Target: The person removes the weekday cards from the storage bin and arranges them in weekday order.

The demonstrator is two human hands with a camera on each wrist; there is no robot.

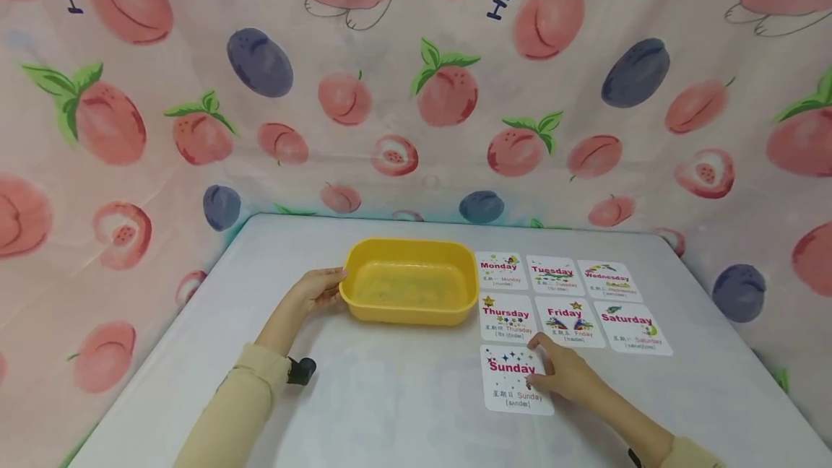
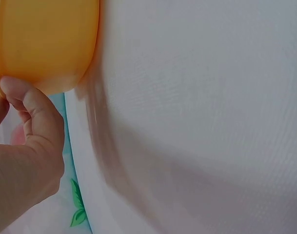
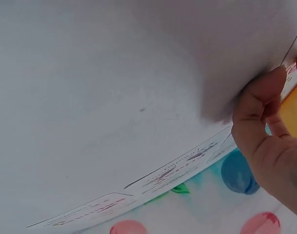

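A yellow plastic basin (image 1: pixel 409 315) stands at the middle of the white table. My left hand (image 1: pixel 316 287) pinches the basin's left rim, thumb and fingers on either side of it; the left wrist view shows the thumb (image 2: pixel 19 90) at the rim. The Sunday card (image 1: pixel 510 399) lies at the front of a group of weekday cards, to the right of the basin. My right hand (image 1: pixel 567 374) holds that card at its right edge between thumb and curled fingers. In the right wrist view the fingertips (image 3: pixel 272 80) sit right at the card's edge.
Behind the Sunday card lie the Thursday card (image 1: pixel 507 331), Friday card (image 1: pixel 568 331) and Saturday card (image 1: pixel 633 331). The Monday card (image 1: pixel 502 276), Tuesday card (image 1: pixel 554 282) and Wednesday card (image 1: pixel 609 287) form the back row. A fruit-patterned cloth (image 1: pixel 390 193) rises behind the table (image 1: pixel 390 403).
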